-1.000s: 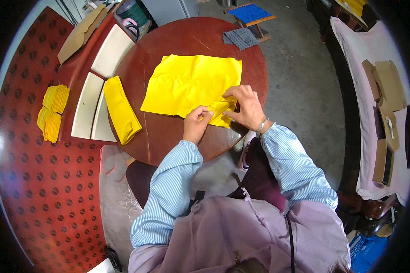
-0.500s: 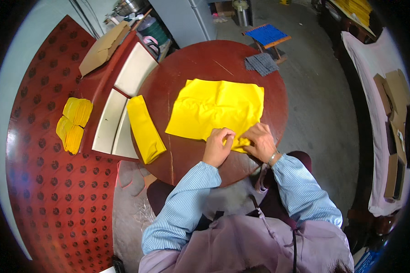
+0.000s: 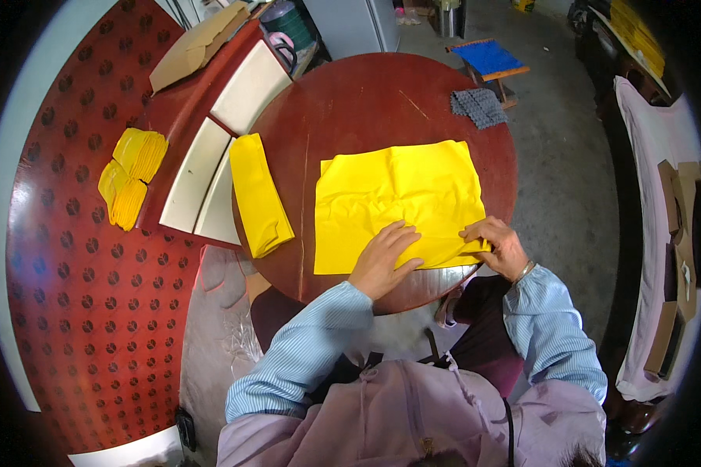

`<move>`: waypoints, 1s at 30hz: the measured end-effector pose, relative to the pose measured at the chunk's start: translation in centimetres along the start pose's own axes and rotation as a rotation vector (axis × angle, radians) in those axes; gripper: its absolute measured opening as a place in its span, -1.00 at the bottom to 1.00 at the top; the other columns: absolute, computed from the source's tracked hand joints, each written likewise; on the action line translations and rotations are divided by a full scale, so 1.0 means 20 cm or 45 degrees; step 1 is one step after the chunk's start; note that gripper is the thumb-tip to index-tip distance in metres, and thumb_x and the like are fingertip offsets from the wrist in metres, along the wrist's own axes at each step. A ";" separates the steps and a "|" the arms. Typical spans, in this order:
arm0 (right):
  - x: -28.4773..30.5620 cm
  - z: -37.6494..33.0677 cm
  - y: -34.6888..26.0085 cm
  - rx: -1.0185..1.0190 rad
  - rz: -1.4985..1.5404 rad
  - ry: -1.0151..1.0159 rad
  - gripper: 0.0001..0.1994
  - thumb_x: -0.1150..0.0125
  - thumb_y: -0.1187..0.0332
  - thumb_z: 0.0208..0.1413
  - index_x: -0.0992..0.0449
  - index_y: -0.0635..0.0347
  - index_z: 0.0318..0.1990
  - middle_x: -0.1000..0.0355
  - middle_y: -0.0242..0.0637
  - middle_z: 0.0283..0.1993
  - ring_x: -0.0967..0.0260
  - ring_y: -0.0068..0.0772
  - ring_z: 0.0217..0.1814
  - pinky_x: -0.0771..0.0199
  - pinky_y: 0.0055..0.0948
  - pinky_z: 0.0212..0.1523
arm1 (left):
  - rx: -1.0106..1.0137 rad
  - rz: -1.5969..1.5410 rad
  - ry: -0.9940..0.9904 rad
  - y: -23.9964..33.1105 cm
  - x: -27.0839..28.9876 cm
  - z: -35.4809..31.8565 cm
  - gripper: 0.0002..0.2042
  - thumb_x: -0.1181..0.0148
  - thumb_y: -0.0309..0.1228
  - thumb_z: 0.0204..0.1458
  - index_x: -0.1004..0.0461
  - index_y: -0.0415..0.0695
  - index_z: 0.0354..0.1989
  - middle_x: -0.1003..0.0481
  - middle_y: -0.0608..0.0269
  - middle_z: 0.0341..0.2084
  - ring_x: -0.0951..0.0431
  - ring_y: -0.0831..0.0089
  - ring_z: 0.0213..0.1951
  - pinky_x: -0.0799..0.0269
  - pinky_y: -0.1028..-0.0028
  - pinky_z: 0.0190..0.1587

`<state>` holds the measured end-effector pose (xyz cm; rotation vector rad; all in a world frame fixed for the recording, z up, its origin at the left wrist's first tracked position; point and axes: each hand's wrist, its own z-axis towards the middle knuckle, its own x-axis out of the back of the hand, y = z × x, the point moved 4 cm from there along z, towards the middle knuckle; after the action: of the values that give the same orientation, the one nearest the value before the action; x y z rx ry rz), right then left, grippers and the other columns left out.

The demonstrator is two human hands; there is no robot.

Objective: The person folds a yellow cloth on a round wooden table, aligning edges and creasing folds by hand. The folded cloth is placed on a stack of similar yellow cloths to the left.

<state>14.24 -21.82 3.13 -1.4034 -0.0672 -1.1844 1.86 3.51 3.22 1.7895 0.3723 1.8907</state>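
A wide yellow cloth (image 3: 397, 183), creased in the middle, lies spread on the round reddish-brown table (image 3: 350, 93). My left hand (image 3: 385, 261) rests on its near part with the fingers outstretched and apart. At the near right corner, my right hand (image 3: 504, 247) is closed, its thumb and fingers gripping the folded edge of the cloth. A narrow folded yellow bundle (image 3: 258, 194) lies to the left on the same table, apart from the cloth.
A grey cloth (image 3: 479, 107) sits at the table's far right edge, near a blue-topped folding stool (image 3: 489, 58). Left of the table are white drawer fronts (image 3: 249, 87), a cardboard piece (image 3: 199, 45) and stacked yellow pieces (image 3: 132, 179) on a red patterned surface (image 3: 93, 327).
My left hand has gone from a pinch to lying flat. My right hand has shifted right to the corner, and the cloth's near edge has been straightened. The whole view has shifted somewhat.
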 end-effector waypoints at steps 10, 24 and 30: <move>0.06 0.08 0.03 -0.313 0.160 -0.047 -0.83 -0.35 0.40 0.20 -0.59 0.22 -0.10 -0.58 -0.22 -0.21 -0.56 -0.31 -0.20 -0.54 -0.36 -0.13 | 0.192 -0.165 -0.384 -0.28 0.40 -0.10 -0.11 -0.54 0.05 -0.06 -0.33 -0.03 0.45 -0.35 -0.05 0.41 -0.35 -0.02 0.40 -0.23 0.17 0.48; 0.01 0.12 0.10 -0.648 0.139 0.282 -0.79 -0.38 0.34 0.29 -0.59 0.26 -0.05 -0.59 -0.32 -0.22 -0.50 -0.54 -0.20 -0.51 -0.48 -0.10 | 0.612 -0.799 0.564 -0.62 0.39 -0.25 -0.43 -0.39 -0.60 0.12 -0.23 -0.28 0.27 -0.68 -0.10 -0.11 -0.76 0.25 -0.15 -0.64 0.44 0.01; 0.02 0.09 0.14 -0.601 0.156 0.312 -0.71 -0.49 0.33 0.21 -0.63 0.29 -0.01 -0.64 -0.28 -0.19 -0.57 -0.45 -0.19 -0.55 -0.42 -0.09 | 0.613 -0.518 0.574 -0.62 0.37 -0.25 -0.44 -0.38 -0.63 0.14 -0.20 -0.31 0.25 -0.68 -0.09 -0.12 -0.74 0.33 -0.09 -0.62 0.49 -0.02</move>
<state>17.26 -21.46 1.84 -1.6263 0.4924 -1.3119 -0.98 18.52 2.47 1.3763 1.3404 1.9873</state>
